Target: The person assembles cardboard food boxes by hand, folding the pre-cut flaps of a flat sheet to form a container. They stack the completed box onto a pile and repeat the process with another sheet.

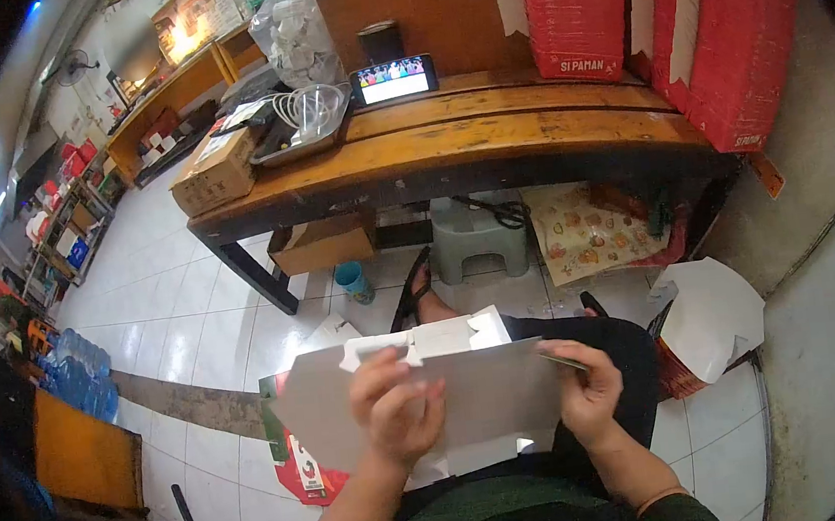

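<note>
A grey-white cardboard sheet (491,394) with cut edges and raised white flaps lies across my lap. My left hand (397,408) is over its left part, fingers bent and blurred by motion; whether they grip the board is unclear. On the right, my right hand (588,390) pinches the board's upper right edge between thumb and fingers. Beyond the sheet, white folded flaps (450,336) stand up near my knees. A red and green printed piece (307,472) shows below the sheet's left side.
Ahead stands a wooden bench (486,133) with a phone (393,80), a metal tray (310,135) and red stacks (574,9). Under it are a grey stool (479,239) and a blue cup (352,283). White folded card (710,318) rests on a red stack at right.
</note>
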The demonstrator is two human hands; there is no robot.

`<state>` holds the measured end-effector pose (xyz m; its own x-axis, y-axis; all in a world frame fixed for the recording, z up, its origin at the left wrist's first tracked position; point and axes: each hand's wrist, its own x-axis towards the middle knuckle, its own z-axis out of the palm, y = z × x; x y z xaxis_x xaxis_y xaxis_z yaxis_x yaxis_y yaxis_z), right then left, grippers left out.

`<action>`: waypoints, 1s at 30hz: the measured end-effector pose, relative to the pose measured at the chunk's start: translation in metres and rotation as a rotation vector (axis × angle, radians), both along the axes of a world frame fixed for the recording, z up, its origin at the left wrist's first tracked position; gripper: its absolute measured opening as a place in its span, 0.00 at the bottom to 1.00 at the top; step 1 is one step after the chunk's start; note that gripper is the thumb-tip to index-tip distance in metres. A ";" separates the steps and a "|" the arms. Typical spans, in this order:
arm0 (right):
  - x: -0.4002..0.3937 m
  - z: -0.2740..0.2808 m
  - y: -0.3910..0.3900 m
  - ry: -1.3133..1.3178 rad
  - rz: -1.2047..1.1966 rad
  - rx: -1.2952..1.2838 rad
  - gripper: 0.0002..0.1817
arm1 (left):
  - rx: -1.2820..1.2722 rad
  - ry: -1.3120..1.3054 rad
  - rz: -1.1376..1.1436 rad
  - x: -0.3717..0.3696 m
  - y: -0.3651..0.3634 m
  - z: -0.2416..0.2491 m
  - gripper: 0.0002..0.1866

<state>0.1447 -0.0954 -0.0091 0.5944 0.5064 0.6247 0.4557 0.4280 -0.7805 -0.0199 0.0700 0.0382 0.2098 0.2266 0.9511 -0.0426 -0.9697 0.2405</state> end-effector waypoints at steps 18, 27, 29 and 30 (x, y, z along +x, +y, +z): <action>0.004 0.060 -0.021 -0.393 0.050 -0.001 0.22 | -1.514 -0.003 -1.035 0.003 -0.046 0.003 0.20; 0.014 0.062 -0.027 -0.638 0.044 -0.160 0.18 | -1.508 0.157 -1.056 -0.001 -0.053 -0.018 0.17; 0.006 0.052 -0.024 -0.703 -0.056 -0.120 0.17 | -1.507 0.167 -1.069 0.001 -0.055 -0.028 0.17; 0.003 0.048 -0.023 -0.699 -0.078 -0.132 0.17 | -1.507 0.172 -1.076 0.002 -0.057 -0.030 0.16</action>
